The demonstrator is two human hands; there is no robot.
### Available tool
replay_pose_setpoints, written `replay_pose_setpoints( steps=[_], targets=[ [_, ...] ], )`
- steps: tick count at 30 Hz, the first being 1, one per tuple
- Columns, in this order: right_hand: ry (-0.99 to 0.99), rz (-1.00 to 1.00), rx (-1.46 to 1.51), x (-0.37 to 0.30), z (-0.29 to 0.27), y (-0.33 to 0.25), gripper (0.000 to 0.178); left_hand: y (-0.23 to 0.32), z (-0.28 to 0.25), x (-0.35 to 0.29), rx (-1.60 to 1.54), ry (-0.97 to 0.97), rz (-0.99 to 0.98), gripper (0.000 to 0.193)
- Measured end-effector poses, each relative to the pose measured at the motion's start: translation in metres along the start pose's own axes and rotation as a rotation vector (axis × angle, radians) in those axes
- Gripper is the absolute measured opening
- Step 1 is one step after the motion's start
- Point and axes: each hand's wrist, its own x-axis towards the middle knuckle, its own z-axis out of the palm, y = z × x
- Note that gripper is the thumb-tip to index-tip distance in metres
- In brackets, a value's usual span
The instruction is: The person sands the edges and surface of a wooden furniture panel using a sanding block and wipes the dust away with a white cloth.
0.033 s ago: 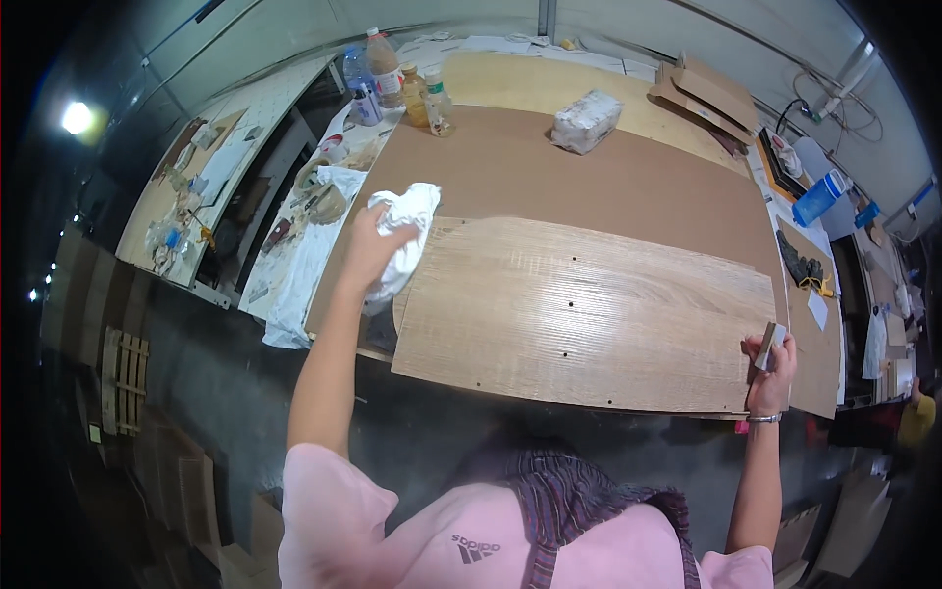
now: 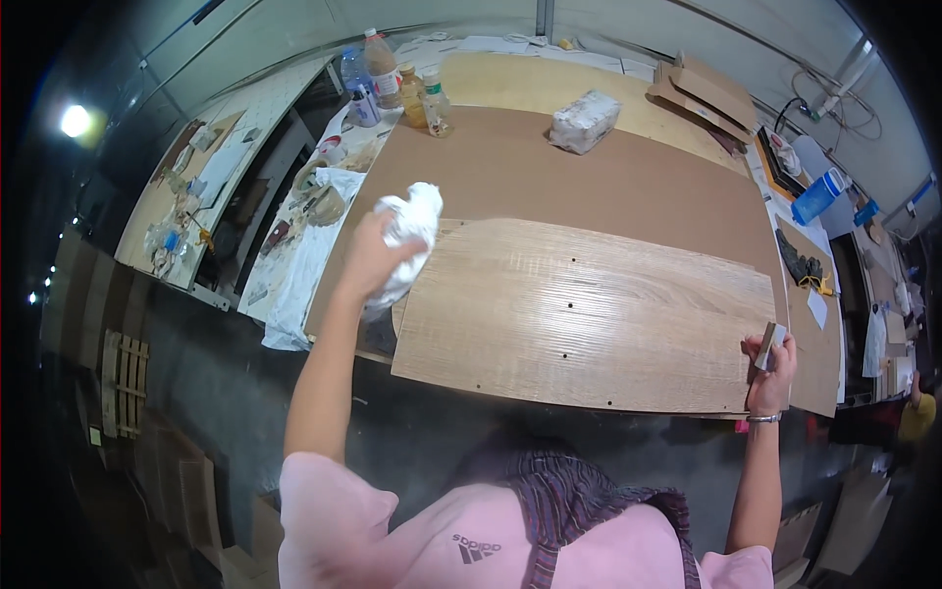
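Observation:
A wood-grain panel (image 2: 579,319) with several small dark holes lies on a brown sheet (image 2: 648,191) on the table. At the panel's left end, my left hand (image 2: 375,257) is closed round a crumpled white cloth (image 2: 410,231). My right hand (image 2: 771,378) is at the panel's right end, its fingers wrapped round a small block (image 2: 771,348) with a grey face and a brown edge. I cannot make out the block's exact kind.
A white wrapped bundle (image 2: 586,122) sits on the brown sheet's far part. Several bottles (image 2: 385,74) crowd the far left corner, near a tape roll (image 2: 311,175). Folded cardboard (image 2: 702,98) lies far right; a blue cup (image 2: 818,197) and dark gloves (image 2: 803,260) are nearer.
My left hand and the white cloth have shifted very slightly, and the cloth's folds look a little different. My right hand and the panel stay put.

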Motion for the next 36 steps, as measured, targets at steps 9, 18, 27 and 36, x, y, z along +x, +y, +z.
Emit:
replay_pose_setpoints(
  steps=[9, 18, 27, 36],
  targets=[
    [0.001, 0.012, 0.011, 0.0, 0.004, -0.001, 0.024, -0.017, 0.028, -0.007, -0.504, -0.023, -0.23, 0.041],
    [-0.019, 0.009, 0.025, 0.0, 0.002, 0.0, 0.022, 0.064, -0.04, -0.011, -0.734, -0.05, 0.075, 0.043],
    [0.03, 0.085, 0.229, -0.003, -0.008, 0.0, 0.026, 0.019, -0.013, -0.062, -0.416, -0.132, -0.247, 0.021],
    [0.105, -0.015, 0.181, -0.001, 0.071, 0.026, 0.024, -0.002, -0.013, -0.044, -0.848, -0.357, -0.345, 0.016]
  ],
)
